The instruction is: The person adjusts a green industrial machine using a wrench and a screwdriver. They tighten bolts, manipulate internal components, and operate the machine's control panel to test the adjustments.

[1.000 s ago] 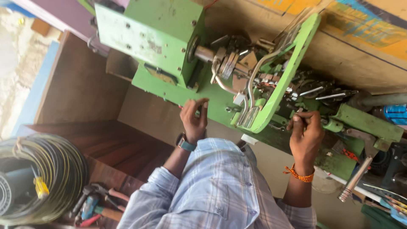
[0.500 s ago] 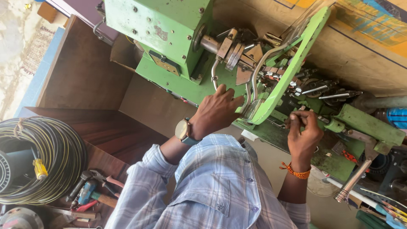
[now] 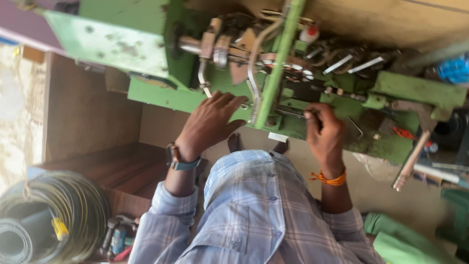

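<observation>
Left hand: the left hand [image 3: 211,122] lies spread and flat, palm down, on the green machine [image 3: 161,95], its fingertips touching a bent metal lever [image 3: 252,78]; it grips nothing that I can see.
Right hand: the right hand [image 3: 325,131] is curled closed round a thin metal rod [image 3: 289,112] that pokes out to the left of the fist, just beside the upright green bar [image 3: 278,68].
What has changed: a second ago the left hand was a raised, loosely closed fist short of the machine; half a second ago it was reaching in; now it is planted on the frame. The right hand has kept its hold on the rod throughout. I judge the left is steadying or feeling the mechanism while the right works the rod.
The machine: painted green, chipped and grimy, with a bare steel shaft [image 3: 195,45], collars and levers crowded at its middle. It stands right before the person, above a wooden shelf [image 3: 97,161].
Around: a wristwatch [image 3: 178,159] on the left arm, an orange thread band [image 3: 330,178] on the right wrist, a coil of wire [image 3: 53,215] low at the left with small tools [image 3: 117,237] beside it.
</observation>
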